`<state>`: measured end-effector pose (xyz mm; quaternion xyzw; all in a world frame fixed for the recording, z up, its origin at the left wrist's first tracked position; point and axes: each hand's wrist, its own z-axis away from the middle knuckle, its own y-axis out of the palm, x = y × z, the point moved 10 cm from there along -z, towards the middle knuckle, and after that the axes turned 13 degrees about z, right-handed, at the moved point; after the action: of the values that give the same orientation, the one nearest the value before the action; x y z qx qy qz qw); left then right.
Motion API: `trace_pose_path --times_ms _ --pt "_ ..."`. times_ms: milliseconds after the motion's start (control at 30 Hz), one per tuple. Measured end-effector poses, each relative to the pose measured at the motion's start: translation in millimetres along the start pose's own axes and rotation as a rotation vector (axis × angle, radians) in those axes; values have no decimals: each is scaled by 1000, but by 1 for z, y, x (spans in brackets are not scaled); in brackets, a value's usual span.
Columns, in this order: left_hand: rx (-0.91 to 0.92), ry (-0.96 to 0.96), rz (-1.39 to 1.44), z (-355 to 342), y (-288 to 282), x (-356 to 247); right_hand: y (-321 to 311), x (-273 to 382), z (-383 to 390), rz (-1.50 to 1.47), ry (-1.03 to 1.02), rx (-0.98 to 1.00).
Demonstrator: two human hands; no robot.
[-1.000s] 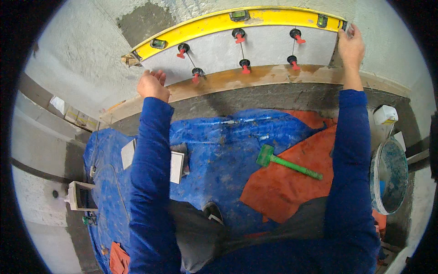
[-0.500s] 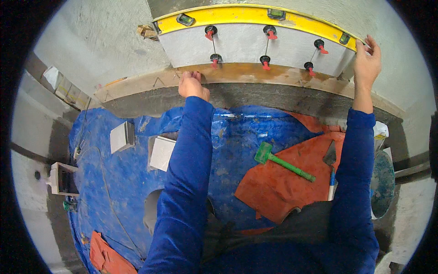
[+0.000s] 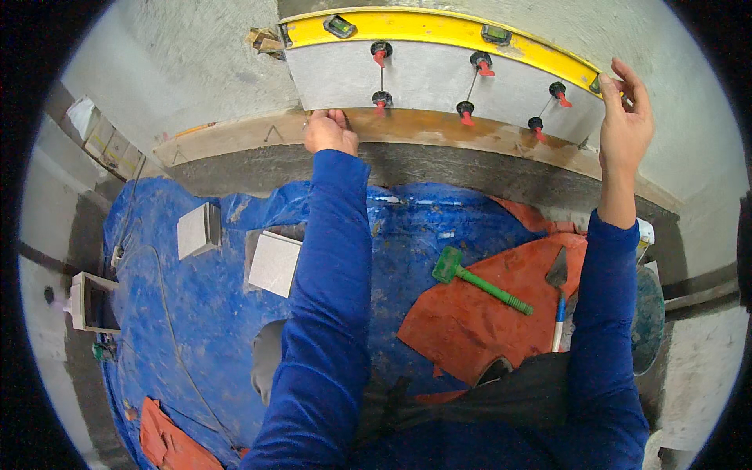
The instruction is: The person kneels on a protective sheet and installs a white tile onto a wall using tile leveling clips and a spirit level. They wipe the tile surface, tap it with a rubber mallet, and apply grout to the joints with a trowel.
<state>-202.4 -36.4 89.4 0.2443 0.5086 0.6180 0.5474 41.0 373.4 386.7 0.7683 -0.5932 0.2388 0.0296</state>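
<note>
The yellow spirit level is set along the grey wall tiles, long axis left to right. Its right end is met by the right hand, fingers spread; the left hand is curled at the wooden batten, its grip impossible to tell. Below the level, 6 red-and-black levelling clips are fixed.

Readable text: none that I can make out from my station.
Wooden batten: I note a hand-drawn caret-shaped mark, apex upward, on its left stretch; a similar mark stands farther left.
Yellow spirit level: I can read no lettering on its face.
Green mallet: I find no legible marking on head or handle.
</note>
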Motion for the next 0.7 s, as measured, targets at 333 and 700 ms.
trace_pose_path --times_ms 333,700 --pt "130 92 -243 -27 -8 1 6 35 11 -85 -30 78" --pt "-352 535 -1628 -10 -87 -71 3 76 19 -188 -80 77"
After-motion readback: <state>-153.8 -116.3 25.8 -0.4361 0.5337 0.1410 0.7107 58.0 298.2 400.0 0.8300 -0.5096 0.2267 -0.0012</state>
